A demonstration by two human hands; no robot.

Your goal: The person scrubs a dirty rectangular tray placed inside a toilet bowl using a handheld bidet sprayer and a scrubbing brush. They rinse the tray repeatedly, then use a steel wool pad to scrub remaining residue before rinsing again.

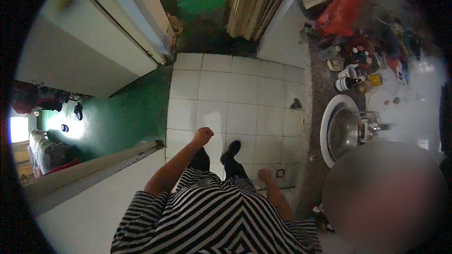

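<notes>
My left hand (203, 136) hangs in front of my body over the white tiled floor (243, 88), its fingers curled, with nothing seen in it. Lower on the right, my right hand (265, 175) is beside my hip near a floor drain (280, 173); it is blurred, its fingers look curled, and no object shows in it. Below my striped shirt, a dark shoe (233, 147) stands on the tiles. To the right, a round washbasin (340, 130) with a metal faucet (379, 127) is set in a counter.
Bottles, a white cup (348, 71) and a red plastic bag (340, 12) crowd the counter. A pleated curtain (259, 3) hangs at the doorway ahead. Left lie an open doorway, a green floor (141, 113) and slippers (78, 111). A blurred round patch covers the lower right.
</notes>
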